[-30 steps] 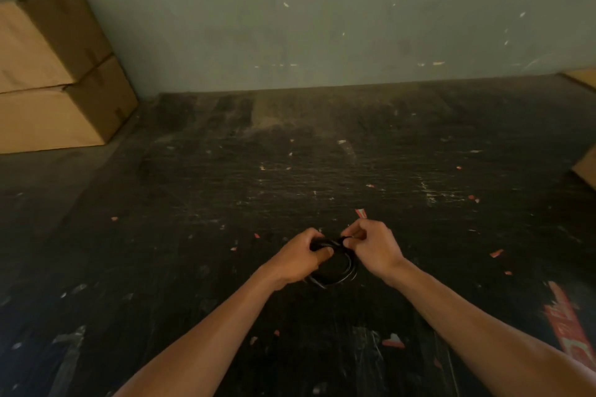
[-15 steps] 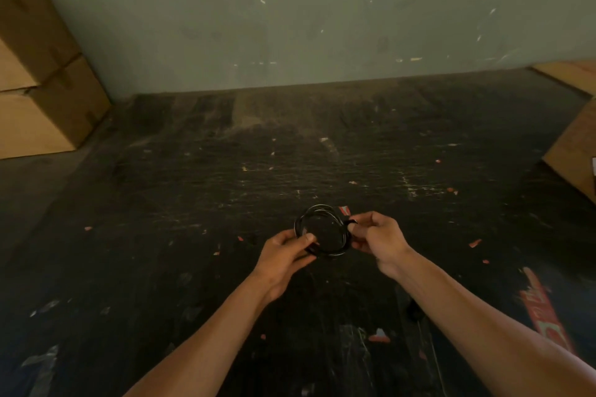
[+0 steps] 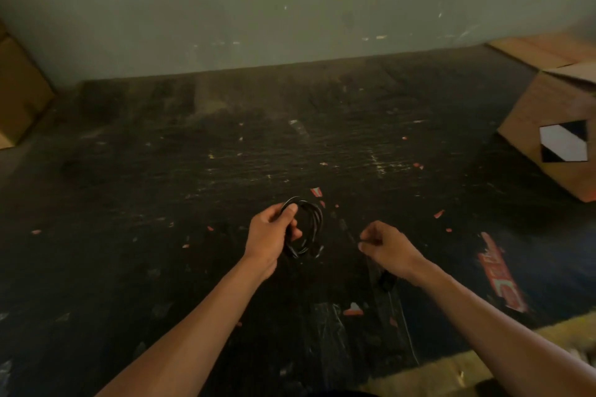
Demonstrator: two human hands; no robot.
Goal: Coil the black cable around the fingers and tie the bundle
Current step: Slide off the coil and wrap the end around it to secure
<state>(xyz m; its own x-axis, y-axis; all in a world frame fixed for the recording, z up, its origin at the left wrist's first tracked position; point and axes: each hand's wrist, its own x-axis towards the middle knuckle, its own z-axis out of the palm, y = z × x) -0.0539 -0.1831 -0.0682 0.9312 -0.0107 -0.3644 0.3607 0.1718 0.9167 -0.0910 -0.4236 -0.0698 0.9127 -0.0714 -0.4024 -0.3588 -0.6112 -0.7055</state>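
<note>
Now we grip the coiled black cable (image 3: 306, 229) in our left hand (image 3: 269, 234); our right hand (image 3: 387, 245), fingers curled, seems empty, so tying probably comes next.

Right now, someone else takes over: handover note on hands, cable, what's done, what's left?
Left hand: holds the coiled black cable by the coil's left side, thumb on top, above the dark floor.
Right hand: fingers curled, apart from the coil; too dim to tell whether it pinches a loose end.
Done: cable is wound into a round bundle of several loops.
Left: I cannot see a tie on the bundle; check it, secure if loose, then set it down.
</note>
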